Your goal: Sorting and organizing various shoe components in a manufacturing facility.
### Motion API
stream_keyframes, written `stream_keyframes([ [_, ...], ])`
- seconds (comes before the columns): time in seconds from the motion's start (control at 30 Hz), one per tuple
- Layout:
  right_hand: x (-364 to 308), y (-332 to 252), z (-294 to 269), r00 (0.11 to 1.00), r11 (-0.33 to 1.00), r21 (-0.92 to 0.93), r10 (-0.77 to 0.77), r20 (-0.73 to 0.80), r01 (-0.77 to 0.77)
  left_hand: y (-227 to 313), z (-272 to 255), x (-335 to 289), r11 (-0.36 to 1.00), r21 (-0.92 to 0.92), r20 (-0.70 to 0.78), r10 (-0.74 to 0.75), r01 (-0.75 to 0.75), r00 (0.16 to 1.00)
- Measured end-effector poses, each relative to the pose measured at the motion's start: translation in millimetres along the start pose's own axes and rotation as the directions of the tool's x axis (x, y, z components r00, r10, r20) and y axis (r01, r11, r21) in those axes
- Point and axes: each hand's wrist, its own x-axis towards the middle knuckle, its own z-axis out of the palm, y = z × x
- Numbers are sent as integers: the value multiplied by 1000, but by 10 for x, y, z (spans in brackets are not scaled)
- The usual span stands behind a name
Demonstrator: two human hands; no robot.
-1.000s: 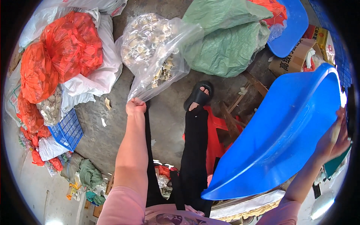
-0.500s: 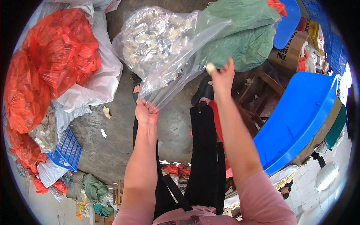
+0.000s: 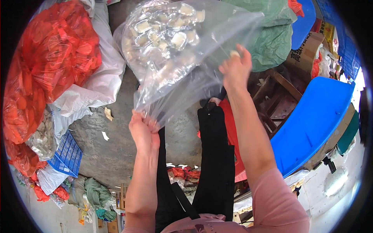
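A big clear plastic bag spreads in front of me, with several small pale, shiny-looking pieces inside it. Its near edge is bunched in my left hand, whose fingers are closed round the film. My right hand is at the bag's right side, close to the raised film. Between its thumb and fingers is a small cream-coloured piece, partly hidden, so its kind is unclear. Behind the bag's right part lies a green woven sack.
Red plastic bags lie over a white sack on the left, near a blue crate. To the right are a blue plastic panel, a wooden frame and a cardboard box. Scraps lie on the concrete floor.
The clear bag's edge has lifted and spread wider to the right. My left hand has shifted slightly left and nearer me, still gripping the film. My right hand has moved slightly right.
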Motion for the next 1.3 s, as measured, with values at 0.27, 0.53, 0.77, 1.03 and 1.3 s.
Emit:
stream_keyframes([
  [0.27, -1275, -1553, -441, 913, 958, 191, -265, 312, 213, 1177, -650, -1293, 956, -7, 177, 290, -294, 940],
  [0.53, -1209, -1630, -247, 833, 922, 145, -386, 395, 359, 1472, -65, -922, 864, 84, -282, 498, -496, 820],
  [0.77, -978, -1221, 55, 869, 904, -194, -279, 409, 382, 1315, -197, -277, 809, 206, -60, 572, -551, 818],
  [1.03, -999, -1335, 50, 487, 366, -323, -694, 530, 873, 1461, 113, -955, -237, 289, 742, 667, -928, 61],
  [1.3, -953, -979, 639, 198, 176, -232, 192, 961, 957, 1186, 373, -11, -35, 622, 777, 152, -782, 611],
])
